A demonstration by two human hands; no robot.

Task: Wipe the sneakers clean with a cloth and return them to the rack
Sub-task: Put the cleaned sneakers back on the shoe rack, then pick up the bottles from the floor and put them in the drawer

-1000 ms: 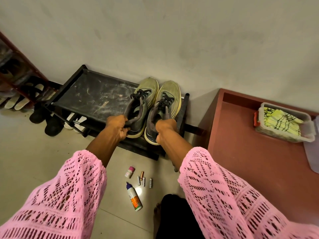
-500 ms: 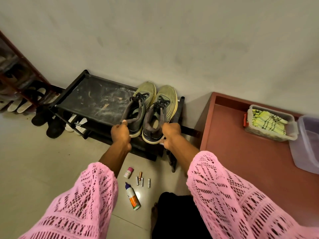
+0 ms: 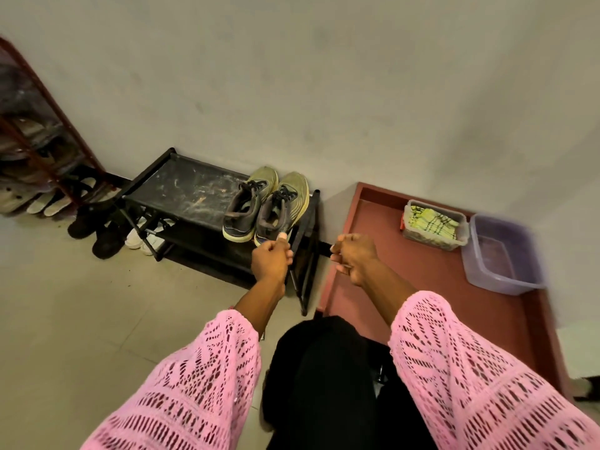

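Two grey sneakers with yellow-green toes stand side by side on the right end of the black rack's (image 3: 181, 193) dusty top shelf: the left sneaker (image 3: 243, 206) and the right sneaker (image 3: 287, 199), heels toward me. My left hand (image 3: 271, 261) hovers just in front of the right sneaker's heel, fingers curled, with nothing in it. Further right, my right hand (image 3: 355, 256) is also curled and empty, over the edge of the maroon surface (image 3: 422, 287). A yellow-green checked cloth (image 3: 431, 219) lies in a clear box.
A purple plastic tub (image 3: 500, 254) sits beside the clear box on the maroon surface. Black shoes (image 3: 94, 228) and white shoes (image 3: 143, 238) lie on the floor by the rack's lower level. A red-framed rack with sandals (image 3: 32, 151) stands at far left.
Both hands have let go of the sneakers' heels and pulled back toward me and rightward. The sneakers stay on the top shelf. The view has swung right.
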